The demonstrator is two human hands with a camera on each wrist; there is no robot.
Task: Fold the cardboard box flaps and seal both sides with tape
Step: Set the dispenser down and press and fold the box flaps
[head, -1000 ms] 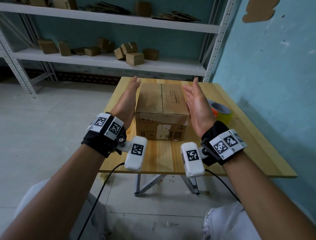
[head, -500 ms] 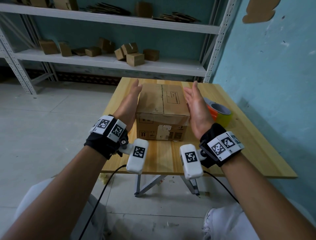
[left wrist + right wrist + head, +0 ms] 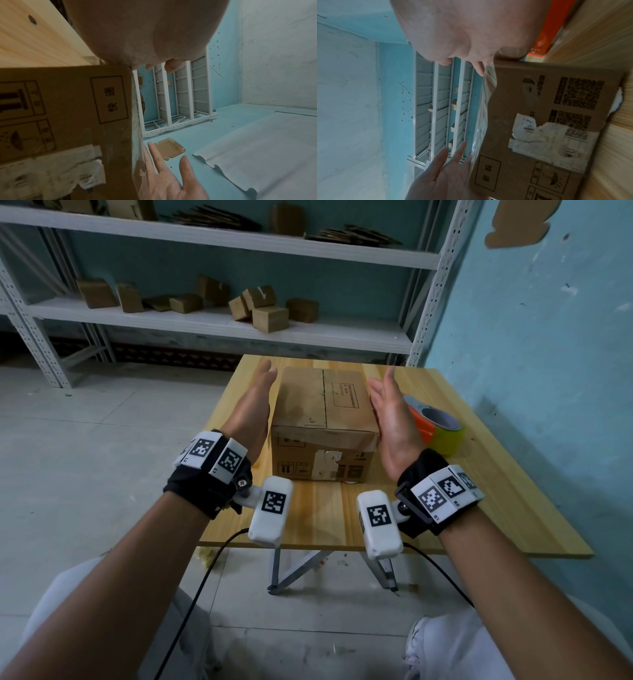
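Note:
A brown cardboard box stands on the wooden table with its top flaps folded flat and meeting at a centre seam. A torn white label marks its near side. My left hand is held flat and upright along the box's left side, fingers straight. My right hand mirrors it at the right side, palm facing the box. Both palms lie very close to the cardboard; I cannot tell whether they touch it. The right wrist view shows a glossy clear film along the box's top face. Neither hand holds anything.
An orange and yellow tape roll lies on the table just right of my right hand, near the blue wall. Behind the table a white metal shelf carries several small cardboard boxes. The table's near edge lies under my wrists.
Both hands have closed in a little toward the box's sides since a second ago. The box and the tape roll have not moved.

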